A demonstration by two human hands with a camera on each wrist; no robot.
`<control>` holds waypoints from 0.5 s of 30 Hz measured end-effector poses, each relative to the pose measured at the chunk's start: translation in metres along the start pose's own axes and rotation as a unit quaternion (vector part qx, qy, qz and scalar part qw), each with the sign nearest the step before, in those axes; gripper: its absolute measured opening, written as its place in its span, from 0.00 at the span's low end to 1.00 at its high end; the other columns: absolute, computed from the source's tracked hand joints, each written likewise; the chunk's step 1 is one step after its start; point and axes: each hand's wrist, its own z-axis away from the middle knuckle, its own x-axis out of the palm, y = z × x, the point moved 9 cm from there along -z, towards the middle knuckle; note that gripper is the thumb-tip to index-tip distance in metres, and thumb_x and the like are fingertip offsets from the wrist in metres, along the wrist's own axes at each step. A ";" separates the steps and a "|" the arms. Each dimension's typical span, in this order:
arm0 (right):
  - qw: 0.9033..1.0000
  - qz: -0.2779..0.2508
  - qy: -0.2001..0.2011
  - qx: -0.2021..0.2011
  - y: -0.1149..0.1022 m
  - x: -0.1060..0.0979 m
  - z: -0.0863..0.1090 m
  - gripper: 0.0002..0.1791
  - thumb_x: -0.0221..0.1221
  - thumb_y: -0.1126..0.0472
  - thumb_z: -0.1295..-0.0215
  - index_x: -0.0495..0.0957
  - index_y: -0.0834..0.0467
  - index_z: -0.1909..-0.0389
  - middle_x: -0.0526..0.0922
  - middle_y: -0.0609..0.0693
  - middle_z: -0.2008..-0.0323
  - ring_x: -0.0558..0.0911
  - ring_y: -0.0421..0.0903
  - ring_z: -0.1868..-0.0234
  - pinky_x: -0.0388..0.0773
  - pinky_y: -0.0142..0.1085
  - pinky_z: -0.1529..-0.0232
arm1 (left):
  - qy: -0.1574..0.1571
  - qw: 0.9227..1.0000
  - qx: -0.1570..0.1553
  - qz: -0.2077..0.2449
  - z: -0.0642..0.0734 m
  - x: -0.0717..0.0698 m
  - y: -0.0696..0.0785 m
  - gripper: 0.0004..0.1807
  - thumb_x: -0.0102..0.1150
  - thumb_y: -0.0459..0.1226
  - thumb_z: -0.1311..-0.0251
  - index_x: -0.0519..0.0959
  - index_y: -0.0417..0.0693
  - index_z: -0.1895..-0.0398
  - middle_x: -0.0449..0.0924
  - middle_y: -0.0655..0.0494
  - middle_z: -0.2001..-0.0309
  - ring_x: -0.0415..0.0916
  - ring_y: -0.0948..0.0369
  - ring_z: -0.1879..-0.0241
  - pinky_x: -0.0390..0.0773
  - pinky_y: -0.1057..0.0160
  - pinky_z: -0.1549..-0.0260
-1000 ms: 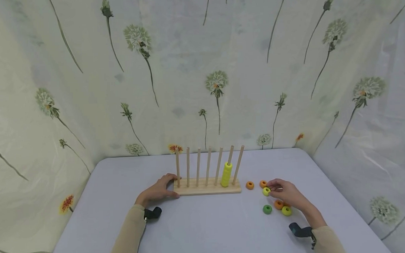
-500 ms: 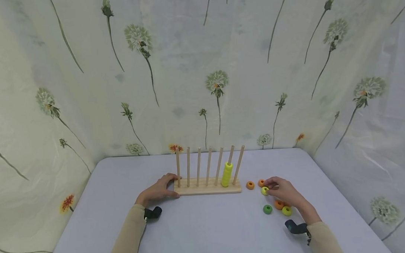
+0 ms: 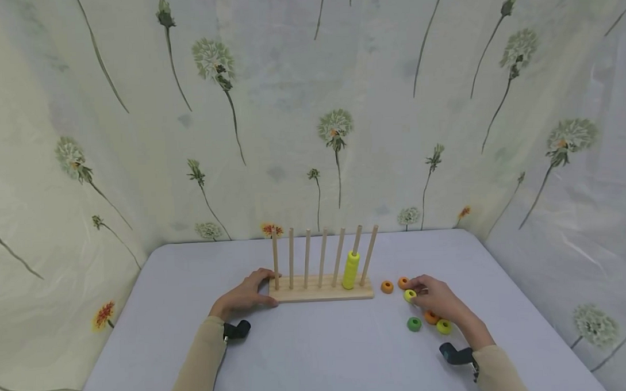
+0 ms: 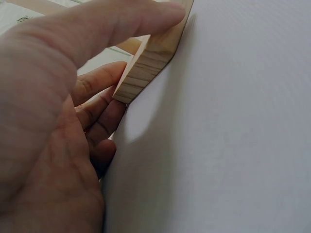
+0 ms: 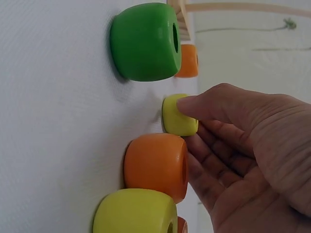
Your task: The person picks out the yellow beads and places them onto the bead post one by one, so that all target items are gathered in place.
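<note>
At the left end of a wooden peg stand (image 3: 321, 296), my left hand (image 3: 245, 293) grips the base, thumb in front and fingers behind. The left wrist view shows the thumb over the base's end (image 4: 146, 70). Several yellow beads (image 3: 350, 270) are stacked on the second peg from the right; the other pegs are bare. To the right of the stand, my right hand (image 3: 439, 298) pinches a loose yellow bead (image 5: 177, 119) that sits on the table. An orange bead (image 3: 403, 282) lies just behind that bead, close to the fingertips.
Nearer the stand lies another orange bead (image 3: 387, 286). In front of the right hand are a green bead (image 3: 414, 324), an orange bead (image 3: 431, 317) and a second loose yellow bead (image 3: 444, 326). A flowered cloth (image 3: 290, 133) hangs behind the white table (image 3: 318, 356).
My right hand has shifted slightly left, with the yellow bead moving a little the same way. The orange bead beside it also slid slightly left. My left hand and the stand stayed put.
</note>
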 end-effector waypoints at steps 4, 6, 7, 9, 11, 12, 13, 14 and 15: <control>1.000 0.000 0.000 0.002 0.002 0.001 0.000 0.21 0.63 0.62 0.40 0.74 0.59 0.46 0.78 0.56 0.47 0.77 0.56 0.46 0.81 0.44 0.53 | 0.002 1.000 -0.003 -0.001 0.002 0.000 0.002 0.39 0.74 0.51 0.56 0.70 0.58 0.38 0.63 0.55 0.32 0.52 0.51 0.29 0.50 0.42 0.30; 1.000 -0.001 0.000 -0.003 0.002 0.001 0.000 0.21 0.63 0.62 0.40 0.74 0.59 0.45 0.78 0.56 0.47 0.77 0.56 0.45 0.81 0.45 0.53 | 0.002 1.000 -0.004 -0.001 0.003 0.000 0.003 0.39 0.74 0.50 0.55 0.70 0.58 0.38 0.63 0.55 0.32 0.52 0.51 0.29 0.50 0.42 0.30; 1.000 -0.001 0.001 -0.006 0.002 0.001 0.000 0.21 0.63 0.63 0.40 0.74 0.59 0.46 0.78 0.57 0.47 0.77 0.57 0.45 0.81 0.45 0.53 | 0.002 1.000 -0.004 -0.001 0.003 0.000 0.004 0.39 0.74 0.50 0.55 0.70 0.58 0.38 0.63 0.55 0.32 0.52 0.51 0.29 0.50 0.42 0.30; 1.000 -0.002 0.006 -0.009 0.002 0.001 0.001 0.21 0.62 0.64 0.41 0.74 0.59 0.46 0.79 0.56 0.47 0.78 0.56 0.46 0.81 0.45 0.53 | 0.002 1.000 -0.003 -0.003 0.003 0.000 0.004 0.38 0.74 0.50 0.55 0.70 0.58 0.38 0.63 0.55 0.32 0.52 0.52 0.29 0.50 0.42 0.30; 1.000 0.000 0.008 -0.018 0.000 0.001 0.001 0.20 0.62 0.64 0.41 0.74 0.60 0.46 0.79 0.56 0.48 0.78 0.56 0.46 0.81 0.45 0.53 | 0.002 1.000 -0.001 -0.005 0.003 0.000 0.005 0.38 0.74 0.50 0.55 0.70 0.58 0.38 0.63 0.55 0.33 0.52 0.52 0.29 0.50 0.42 0.30; 1.000 0.001 0.009 -0.020 0.000 0.001 0.002 0.20 0.62 0.65 0.41 0.74 0.60 0.46 0.79 0.56 0.48 0.78 0.55 0.46 0.81 0.45 0.53 | 0.003 1.000 0.000 -0.006 0.003 0.000 0.005 0.38 0.74 0.50 0.55 0.70 0.58 0.38 0.63 0.56 0.33 0.52 0.52 0.29 0.50 0.42 0.30; 1.000 0.002 0.011 -0.023 0.000 0.000 0.002 0.20 0.62 0.65 0.41 0.74 0.60 0.47 0.79 0.56 0.48 0.78 0.55 0.46 0.81 0.45 0.52 | 0.003 1.000 0.000 -0.007 0.003 0.000 0.005 0.38 0.74 0.50 0.55 0.70 0.58 0.38 0.63 0.56 0.33 0.52 0.52 0.29 0.50 0.42 0.30; 1.000 0.002 0.011 -0.024 0.000 0.000 0.002 0.20 0.62 0.65 0.41 0.74 0.60 0.47 0.79 0.56 0.48 0.78 0.55 0.47 0.81 0.45 0.52 | 0.003 1.000 0.000 -0.008 0.003 0.000 0.005 0.38 0.74 0.50 0.55 0.70 0.58 0.38 0.63 0.56 0.33 0.52 0.52 0.29 0.50 0.43 0.30; 1.000 0.002 0.011 -0.026 -0.001 0.000 0.003 0.20 0.62 0.65 0.41 0.74 0.60 0.47 0.79 0.56 0.48 0.79 0.55 0.47 0.81 0.45 0.52 | 0.003 1.000 0.000 -0.007 0.003 0.000 0.005 0.38 0.74 0.50 0.55 0.70 0.58 0.38 0.63 0.56 0.33 0.52 0.52 0.29 0.50 0.43 0.30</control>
